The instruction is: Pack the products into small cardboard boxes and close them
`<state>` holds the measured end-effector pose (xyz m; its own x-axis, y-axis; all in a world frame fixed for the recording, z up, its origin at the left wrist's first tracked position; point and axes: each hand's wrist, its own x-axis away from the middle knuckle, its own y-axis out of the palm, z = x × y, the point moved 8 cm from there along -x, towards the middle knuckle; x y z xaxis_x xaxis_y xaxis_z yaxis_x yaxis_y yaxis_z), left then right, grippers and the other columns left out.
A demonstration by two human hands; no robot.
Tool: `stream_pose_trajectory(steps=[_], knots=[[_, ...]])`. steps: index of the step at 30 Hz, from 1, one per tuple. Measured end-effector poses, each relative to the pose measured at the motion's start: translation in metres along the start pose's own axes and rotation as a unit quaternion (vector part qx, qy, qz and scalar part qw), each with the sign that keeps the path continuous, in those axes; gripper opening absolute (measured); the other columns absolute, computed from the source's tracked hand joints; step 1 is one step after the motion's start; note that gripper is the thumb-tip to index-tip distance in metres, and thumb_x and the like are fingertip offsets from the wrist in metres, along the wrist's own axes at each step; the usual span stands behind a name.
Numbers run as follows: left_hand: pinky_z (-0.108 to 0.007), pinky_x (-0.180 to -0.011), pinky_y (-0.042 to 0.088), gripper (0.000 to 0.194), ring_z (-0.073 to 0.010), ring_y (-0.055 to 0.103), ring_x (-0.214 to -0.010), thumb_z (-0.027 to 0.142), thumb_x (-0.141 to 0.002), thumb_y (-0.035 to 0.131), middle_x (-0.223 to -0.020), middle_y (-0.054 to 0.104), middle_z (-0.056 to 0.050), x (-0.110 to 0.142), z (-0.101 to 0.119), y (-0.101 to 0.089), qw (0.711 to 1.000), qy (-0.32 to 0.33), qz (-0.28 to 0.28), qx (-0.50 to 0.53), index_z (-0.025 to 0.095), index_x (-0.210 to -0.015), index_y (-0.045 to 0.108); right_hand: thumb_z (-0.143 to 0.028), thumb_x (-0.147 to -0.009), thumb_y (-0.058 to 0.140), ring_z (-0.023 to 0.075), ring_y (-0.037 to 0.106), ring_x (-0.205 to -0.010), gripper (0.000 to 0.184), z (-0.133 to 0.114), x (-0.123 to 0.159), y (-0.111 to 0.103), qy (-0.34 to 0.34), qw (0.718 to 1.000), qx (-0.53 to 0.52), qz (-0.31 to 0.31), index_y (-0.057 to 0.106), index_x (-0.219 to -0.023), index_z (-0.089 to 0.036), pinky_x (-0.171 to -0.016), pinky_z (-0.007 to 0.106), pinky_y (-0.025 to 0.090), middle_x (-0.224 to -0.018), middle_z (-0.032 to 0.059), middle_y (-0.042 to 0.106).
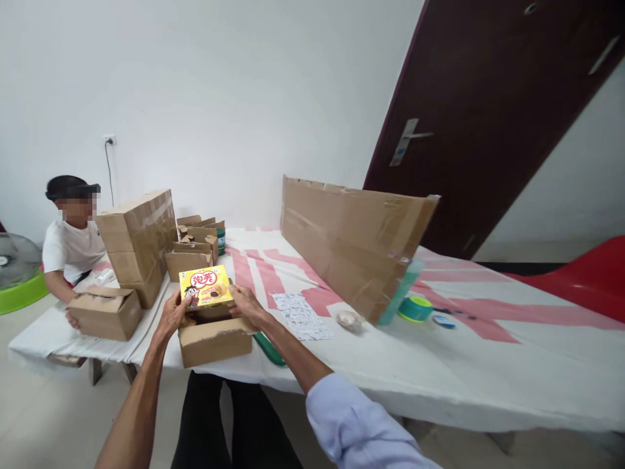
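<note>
A yellow snack box (206, 286) with red lettering is held between both hands, just above an open brown cardboard box (215, 340) at the table's near edge. My left hand (173, 314) grips the snack box's left side. My right hand (245, 302) grips its right side. The snack box's lower part is hidden behind the cardboard box's flaps.
Several cardboard boxes (139, 241) are stacked at the far left, where another person (71, 244) sits holding a small carton (105, 314). A long cardboard panel (349, 238) stands upright on the white-and-pink table (488, 365). A printed sheet (300, 316) and tape rolls (415, 308) lie nearby.
</note>
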<state>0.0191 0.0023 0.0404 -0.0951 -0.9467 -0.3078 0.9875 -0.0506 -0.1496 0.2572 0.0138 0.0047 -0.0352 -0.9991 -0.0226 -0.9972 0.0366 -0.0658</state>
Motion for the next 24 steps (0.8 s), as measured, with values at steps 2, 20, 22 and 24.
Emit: stream_pose_trajectory(steps=[2, 20, 22, 24], knots=[[-0.047, -0.1, 0.058, 0.073, -0.0382, 0.073, -0.116, 0.069, -0.074, 0.079, -0.118, 0.08, -0.016, -0.001, -0.001, 0.0, 1.0, -0.005, 0.001, -0.015, 0.013, -0.121, 0.075, -0.045, -0.102, 0.059, 0.0177, 0.073, -0.072, 0.031, 0.001, 0.0, 0.0, 0.008, 1.0, 0.01, -0.001, 0.071, -0.105, -0.016, -0.049, 0.021, 0.057, -0.094, 0.0103, 0.077], [-0.041, -0.092, 0.058, 0.058, -0.0345, 0.073, -0.111, 0.061, -0.08, 0.075, -0.122, 0.08, -0.01, -0.01, 0.048, -0.008, 0.998, 0.043, 0.031, -0.044, 0.021, -0.121, 0.076, -0.045, -0.101, 0.05, 0.0179, 0.07, -0.077, 0.032, -0.039, -0.017, -0.001, -0.076, 0.997, 0.017, 0.027, 0.07, -0.104, -0.02, -0.055, 0.022, 0.056, -0.091, 0.004, 0.075], [-0.04, -0.089, 0.059, 0.057, -0.0344, 0.073, -0.109, 0.06, -0.079, 0.076, -0.12, 0.081, -0.01, -0.011, 0.044, -0.008, 0.998, 0.034, 0.03, -0.04, 0.021, -0.12, 0.077, -0.045, -0.1, 0.052, 0.018, 0.07, -0.075, 0.031, -0.036, -0.018, -0.001, -0.074, 0.997, 0.017, 0.026, 0.07, -0.101, -0.02, -0.055, 0.023, 0.057, -0.089, 0.004, 0.075], [-0.039, -0.083, 0.06, 0.056, -0.0333, 0.075, -0.103, 0.059, -0.078, 0.077, -0.115, 0.082, -0.01, -0.012, 0.037, -0.007, 0.999, 0.021, 0.027, -0.037, 0.021, -0.118, 0.077, -0.046, -0.099, 0.053, 0.0175, 0.07, -0.073, 0.031, -0.03, -0.018, 0.0, -0.066, 0.997, 0.018, 0.025, 0.07, -0.096, -0.02, -0.053, 0.023, 0.056, -0.087, 0.0042, 0.074]])
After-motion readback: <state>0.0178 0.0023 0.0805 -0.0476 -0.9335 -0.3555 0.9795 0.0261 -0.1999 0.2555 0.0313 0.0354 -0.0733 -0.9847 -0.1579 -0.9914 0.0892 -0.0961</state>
